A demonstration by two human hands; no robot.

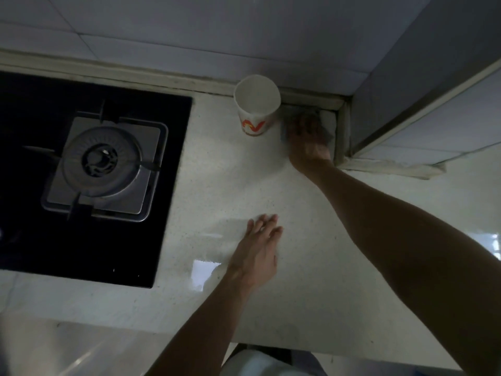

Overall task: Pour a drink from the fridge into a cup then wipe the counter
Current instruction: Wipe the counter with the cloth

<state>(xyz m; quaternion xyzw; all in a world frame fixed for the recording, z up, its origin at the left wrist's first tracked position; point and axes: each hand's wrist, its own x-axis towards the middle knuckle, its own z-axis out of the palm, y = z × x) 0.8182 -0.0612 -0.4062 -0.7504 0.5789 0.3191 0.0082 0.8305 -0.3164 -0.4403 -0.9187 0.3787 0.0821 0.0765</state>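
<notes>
We are pressing a cloth point(322, 123) under our flat right hand point(307, 139) beside the cup point(256, 104); left hand point(261, 245) lying open. Knocking it is risking a spill.

Glossy speckled stone counter point(311, 240), paper cup point(257, 104), black glass hob point(168, 185), metal burner point(101, 161).

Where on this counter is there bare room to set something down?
Bare: the speckled white counter between the black gas hob, the white paper cup and the left hand; also right of the right forearm. Crowded: the back corner, where the right hand presses a grey cloth beside the cup.
</notes>
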